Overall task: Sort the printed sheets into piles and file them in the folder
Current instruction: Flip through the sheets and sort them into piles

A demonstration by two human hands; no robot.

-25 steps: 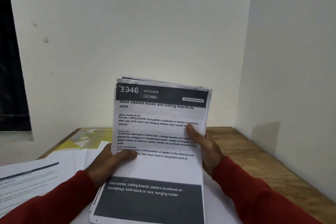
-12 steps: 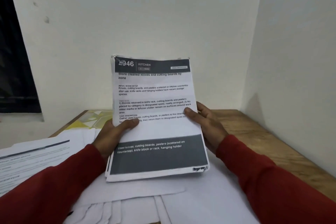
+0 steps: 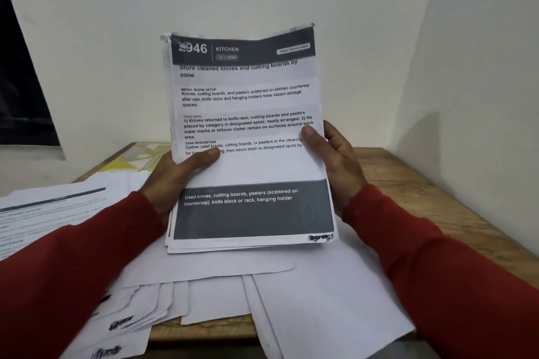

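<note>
Item: a thin stack of white printed sheets, the top page headed with a dark band reading "2946 KITCHEN" and closed by a dark grey block of white text, is standing nearly upright at the centre of the view, above the table and clear of the papers beneath. The left hand is gripping the stack's 9 o'clock edge, thumb lying across the print and fingers hidden behind the sheets. The right hand is grasping the 3 o'clock edge likewise, thumb pressing on the page face. Both arms are wearing red sleeves. Below the stack, toward 6 o'clock, loose white blank-sided sheets are lying overlapped on the brown wooden table. At 7 o'clock a fanned bundle of white sheets with dark scribbled marks is overhanging the table's near edge. At 9 o'clock a pile of printed pages with a dark header line is lying flat. At 10 o'clock a yellow-and-white patterned flat cover is showing partly from under the papers.
</note>
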